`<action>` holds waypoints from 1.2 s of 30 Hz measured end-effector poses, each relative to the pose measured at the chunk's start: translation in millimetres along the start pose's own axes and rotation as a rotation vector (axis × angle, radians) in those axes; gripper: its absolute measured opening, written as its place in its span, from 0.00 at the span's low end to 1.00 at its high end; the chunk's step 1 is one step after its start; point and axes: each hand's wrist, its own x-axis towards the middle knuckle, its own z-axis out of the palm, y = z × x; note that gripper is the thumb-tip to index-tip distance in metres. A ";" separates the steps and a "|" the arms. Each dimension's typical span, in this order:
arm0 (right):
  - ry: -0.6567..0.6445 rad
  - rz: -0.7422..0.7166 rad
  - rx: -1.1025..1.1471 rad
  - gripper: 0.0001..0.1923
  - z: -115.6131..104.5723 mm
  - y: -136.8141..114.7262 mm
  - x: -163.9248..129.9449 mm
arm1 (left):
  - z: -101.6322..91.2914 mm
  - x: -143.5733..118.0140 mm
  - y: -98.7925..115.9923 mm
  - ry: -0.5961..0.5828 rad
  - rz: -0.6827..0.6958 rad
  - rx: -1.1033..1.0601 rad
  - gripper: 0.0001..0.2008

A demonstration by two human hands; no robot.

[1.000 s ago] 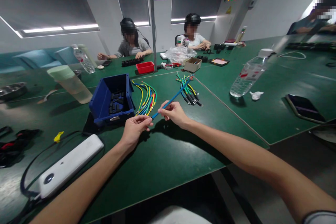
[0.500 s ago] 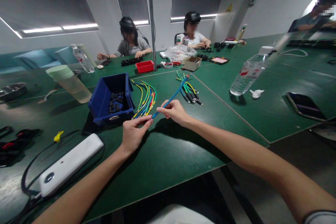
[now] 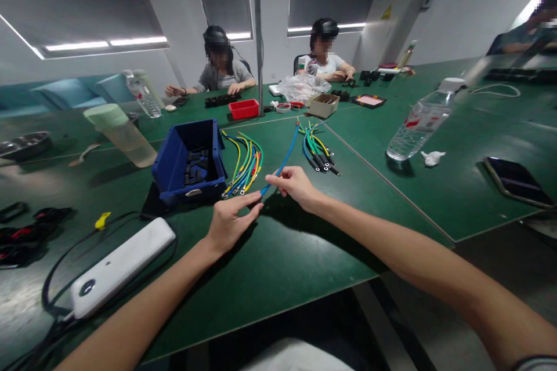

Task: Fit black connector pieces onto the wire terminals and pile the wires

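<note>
My right hand pinches a blue wire near its lower end; the wire slants up and away toward a bundle of wires with black ends. My left hand hovers just left of it, fingers spread, holding nothing, its fingertips close to the wire's lower tip. A pile of yellow, green and blue wires with ring terminals lies right behind my left hand, beside a blue bin holding small black parts.
A white device with a black cable lies at the near left. A pale green cup and water bottle stand on the green table. A phone lies at right. Two people work at the far side.
My left hand has let go of the blue wire's end and opened its fingers. My right hand still holds the wire, which now swings more upright toward the left.
</note>
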 end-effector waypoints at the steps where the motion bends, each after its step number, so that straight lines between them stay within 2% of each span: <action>1: 0.006 -0.003 -0.005 0.21 0.4 0.3 -0.1 | 0.8 0.0 0.0 0.003 -0.050 -0.024 0.12; 5: 0.004 -0.006 -0.019 0.20 2.9 2.9 -1.0 | 4.0 -0.3 -1.6 0.005 -0.260 -0.150 0.13; 8: -0.048 -0.018 -0.027 0.18 5.0 6.5 -2.0 | 4.9 -0.1 -3.3 0.013 -0.332 -0.224 0.13; 12: -0.095 -0.018 -0.021 0.18 7.0 8.9 -3.5 | 3.6 1.1 -2.8 0.019 -0.303 -0.201 0.13; 15: -0.081 -0.002 -0.015 0.18 7.2 7.7 -3.6 | 3.7 2.3 -1.3 0.023 -0.294 -0.228 0.12; 23: -0.013 -0.023 0.023 0.18 2.2 5.6 0.7 | 5.8 5.0 -6.6 0.025 -0.369 -0.328 0.15; 30: -0.101 -0.009 0.044 0.20 -6.8 7.5 8.2 | 5.4 6.1 -12.0 0.081 -0.421 -0.353 0.17; 36: 0.056 0.015 0.138 0.24 -18.9 5.7 18.2 | 3.9 9.7 -21.1 0.149 -0.471 -0.414 0.18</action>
